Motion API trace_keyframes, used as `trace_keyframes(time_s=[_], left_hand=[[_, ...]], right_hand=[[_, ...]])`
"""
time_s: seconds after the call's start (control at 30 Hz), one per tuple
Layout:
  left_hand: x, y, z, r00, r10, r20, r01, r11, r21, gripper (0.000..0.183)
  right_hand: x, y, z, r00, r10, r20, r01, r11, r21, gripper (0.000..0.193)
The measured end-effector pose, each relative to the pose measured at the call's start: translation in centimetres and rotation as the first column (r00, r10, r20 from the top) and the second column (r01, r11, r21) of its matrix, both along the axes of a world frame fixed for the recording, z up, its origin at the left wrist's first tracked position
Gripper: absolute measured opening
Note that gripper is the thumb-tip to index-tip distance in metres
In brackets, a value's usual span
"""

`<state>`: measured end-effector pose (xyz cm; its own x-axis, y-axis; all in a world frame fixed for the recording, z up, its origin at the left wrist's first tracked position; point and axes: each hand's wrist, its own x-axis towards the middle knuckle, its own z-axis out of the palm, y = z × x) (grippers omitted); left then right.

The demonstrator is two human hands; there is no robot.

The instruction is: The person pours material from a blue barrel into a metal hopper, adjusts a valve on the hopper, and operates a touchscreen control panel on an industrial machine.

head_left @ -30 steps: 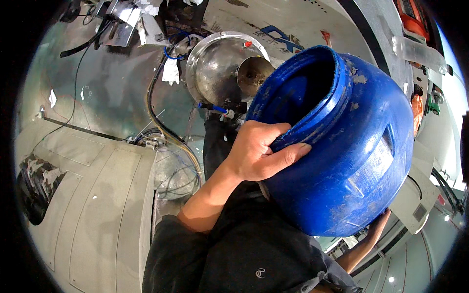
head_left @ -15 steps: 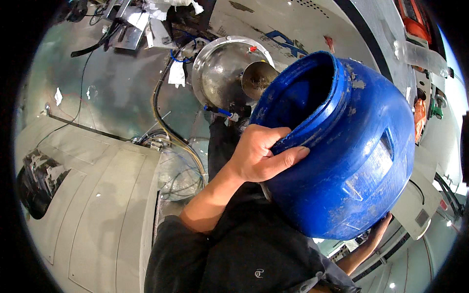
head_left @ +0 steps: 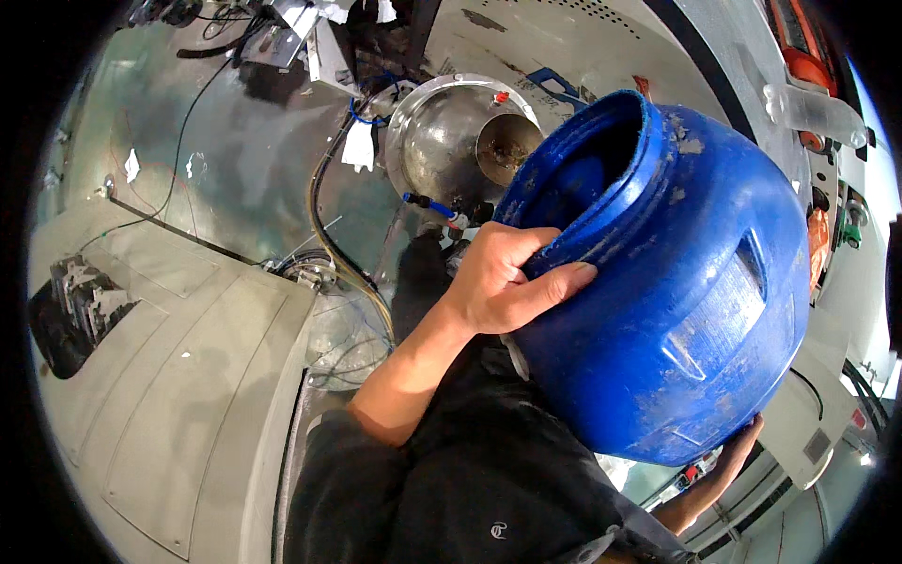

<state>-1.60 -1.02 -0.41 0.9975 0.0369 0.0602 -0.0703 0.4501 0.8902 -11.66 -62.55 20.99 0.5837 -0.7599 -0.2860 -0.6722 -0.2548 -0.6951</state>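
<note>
A large blue plastic drum [head_left: 695, 282], scuffed and without a lid, is held tilted in front of me. Its open mouth faces the upper left, and the inside is dark. My left hand [head_left: 517, 282] grips the near side of the rim, thumb lying on the outer wall. Under the drum's lower right end, my right hand [head_left: 738, 451] supports it; most of its fingers are hidden. Just beyond the mouth stands a round metal vessel [head_left: 423, 141] with a cylindrical opening [head_left: 503, 146] in its top, apart from the drum.
Black and yellow hoses [head_left: 324, 207] run down to the floor left of the vessel. A beige machine cabinet [head_left: 178, 376] fills the lower left. Behind the vessel rises a pale panel [head_left: 601, 56]. A clear plastic bottle [head_left: 817, 115] lies at the upper right.
The drum keeps nearly the same tilt and place in view, with both hands still on it. The vessel, hoses and cabinet have shifted slightly in view, as my head or body has moved.
</note>
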Motion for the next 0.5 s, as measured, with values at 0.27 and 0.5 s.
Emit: trace_keyframes(time_s=[0.27,0.5], left_hand=[[0.6,0.3,0.2,0.993,-0.099,-0.069,0.103,0.993,0.060,0.029],[0.3,0.9,-0.7,0.992,-0.122,0.023,0.118,0.984,0.135,0.031]], right_hand=[[-0.4,2.1,-0.1,0.999,-0.005,-0.041,0.002,0.997,-0.082,0.060],[-1.6,2.0,-0.5,0.997,-0.076,0.011,0.077,0.997,-0.032,0.062]])
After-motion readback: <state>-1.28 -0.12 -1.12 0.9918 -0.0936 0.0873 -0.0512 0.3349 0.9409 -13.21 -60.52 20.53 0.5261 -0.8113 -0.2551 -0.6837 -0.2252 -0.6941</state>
